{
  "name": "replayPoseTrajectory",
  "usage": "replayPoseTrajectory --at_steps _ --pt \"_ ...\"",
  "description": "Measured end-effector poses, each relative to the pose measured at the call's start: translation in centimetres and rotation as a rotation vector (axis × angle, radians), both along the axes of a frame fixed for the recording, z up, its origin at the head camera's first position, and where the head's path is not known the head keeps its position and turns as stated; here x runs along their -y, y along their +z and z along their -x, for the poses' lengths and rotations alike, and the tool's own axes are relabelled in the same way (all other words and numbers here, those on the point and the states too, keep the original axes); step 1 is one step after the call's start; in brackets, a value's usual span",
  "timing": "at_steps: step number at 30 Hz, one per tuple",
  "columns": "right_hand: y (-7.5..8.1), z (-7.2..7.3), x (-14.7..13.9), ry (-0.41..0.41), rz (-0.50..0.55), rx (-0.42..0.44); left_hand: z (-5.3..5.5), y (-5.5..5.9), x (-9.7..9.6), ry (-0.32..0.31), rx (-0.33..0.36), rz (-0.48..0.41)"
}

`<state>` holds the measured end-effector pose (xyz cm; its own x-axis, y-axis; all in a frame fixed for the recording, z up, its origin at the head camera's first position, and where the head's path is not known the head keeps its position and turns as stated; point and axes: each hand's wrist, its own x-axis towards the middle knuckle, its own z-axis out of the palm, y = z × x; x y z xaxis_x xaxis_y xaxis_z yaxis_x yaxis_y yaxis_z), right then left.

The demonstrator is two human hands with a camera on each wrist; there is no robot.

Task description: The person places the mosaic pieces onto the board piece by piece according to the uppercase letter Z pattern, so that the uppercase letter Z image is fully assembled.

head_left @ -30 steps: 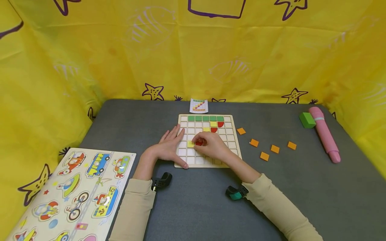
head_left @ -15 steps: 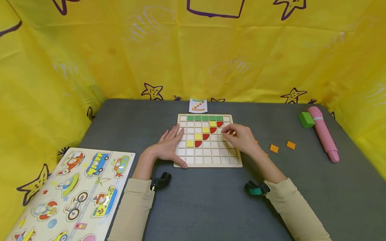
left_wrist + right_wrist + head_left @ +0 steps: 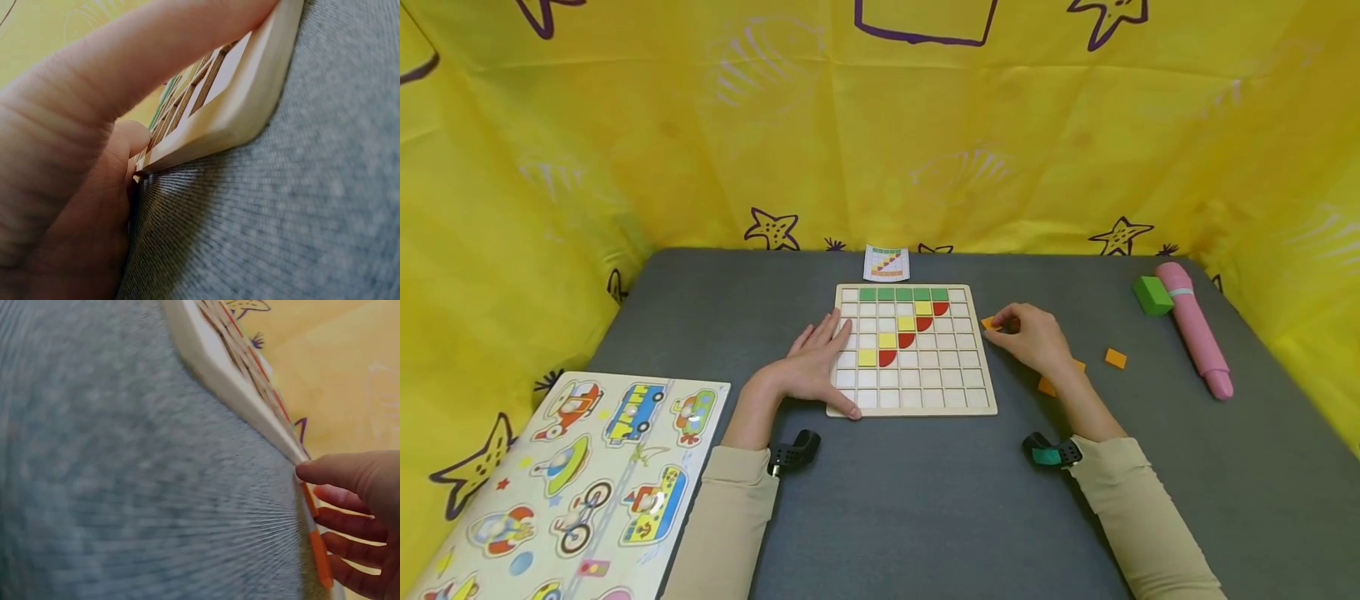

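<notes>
The right hand (image 3: pixel 1033 337) has left the pale wooden square grid board (image 3: pixel 951 377) and is now just right of it, its thumb and forefinger pinching a small flat orange square tile (image 3: pixel 987 322); whether the tile is off the dark grey table (image 3: pixel 925 508) cannot be told. With the diagonal set, the work seems to have passed from the red pieces to the orange. The left hand (image 3: pixel 808 371) lies with fingers spread at the board's left edge, its thumb on the near left corner. In the board's cells sit five green square tiles (image 3: pixel 904 295) in the far row, then four yellow square tiles (image 3: pixel 906 323) stepping nearer and leftward, each with a red quarter-round piece (image 3: pixel 924 322) to its right; the two nearest rows show pale cells. Another orange tile (image 3: pixel 1116 358) lies farther right, and two more are partly hidden by the right wrist. On the near left, a cream puzzle board (image 3: pixel 666 446) holds colourful vehicle pieces, among them a blue-and-yellow bus (image 3: pixel 636 412) and a motorbike (image 3: pixel 582 517).
</notes>
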<state>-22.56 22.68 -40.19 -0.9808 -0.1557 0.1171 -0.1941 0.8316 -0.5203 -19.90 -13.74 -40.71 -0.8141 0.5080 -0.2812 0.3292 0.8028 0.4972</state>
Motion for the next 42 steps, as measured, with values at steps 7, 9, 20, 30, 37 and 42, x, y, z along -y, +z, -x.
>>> replayPoseTrajectory --at_steps 7,9,20,30,37,42 --pt "-0.5 0.2 0.0 -0.016 0.015 -0.031 0.1 0.0 0.0 0.001 -0.006 0.002" --pt "-0.5 0.2 -0.1 -0.005 0.031 -0.037 0.1 -0.1 0.1 0.004 -0.005 0.001" --pt "-0.6 0.4 -0.6 -0.003 0.055 -0.031 0.0 0.0 0.1 -0.001 0.001 -0.003" --pt "0.3 0.1 -0.2 -0.009 0.154 0.006 -0.1 0.2 0.2 0.002 -0.005 -0.010" --pt "1.0 -0.8 2.7 0.051 0.221 0.109 -0.1 0.2 0.2 -0.006 -0.015 -0.008" --pt "1.3 -2.0 5.7 0.162 0.254 0.110 -0.1 0.2 0.2 -0.005 -0.016 -0.009"
